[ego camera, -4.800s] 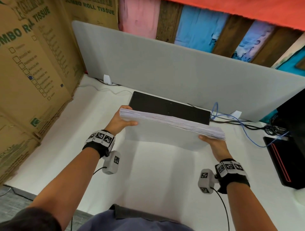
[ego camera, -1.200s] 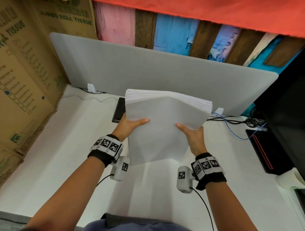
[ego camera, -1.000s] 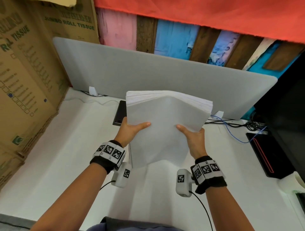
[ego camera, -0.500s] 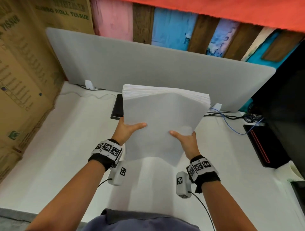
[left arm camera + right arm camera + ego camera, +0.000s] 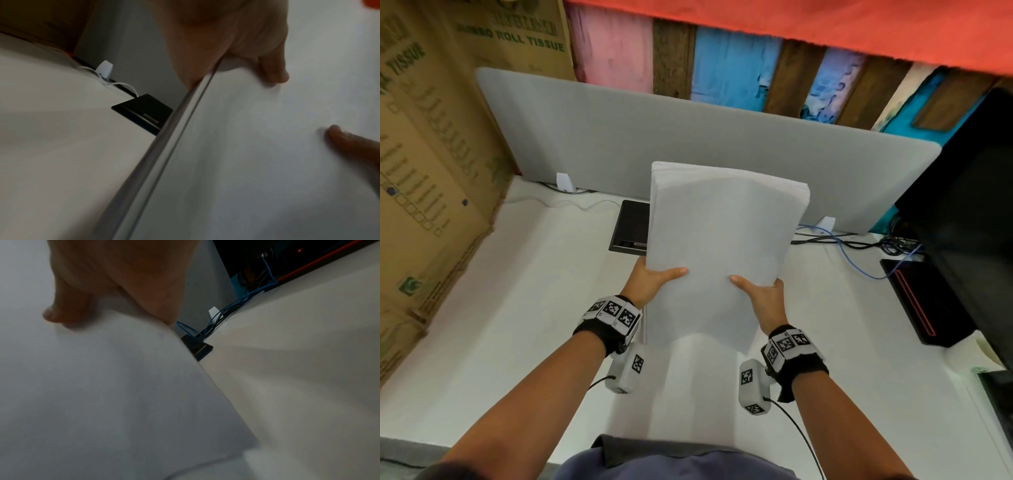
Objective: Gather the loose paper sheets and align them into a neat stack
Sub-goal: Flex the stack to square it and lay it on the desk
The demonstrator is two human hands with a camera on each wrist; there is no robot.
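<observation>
1. Since a few seconds ago, I have turned the thick stack of white paper sheets (image 5: 722,246) from flat to nearly upright above the white desk (image 5: 524,308).
2. It hides most of the flat black device (image 5: 631,226).
3. My left hand (image 5: 650,282) and right hand (image 5: 765,299) grip its side edges, thumbs on the front.

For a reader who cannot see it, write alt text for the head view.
Two hands hold a thick stack of white paper upright above a white desk, left hand and right hand gripping its lower sides. A grey divider panel stands behind.
</observation>
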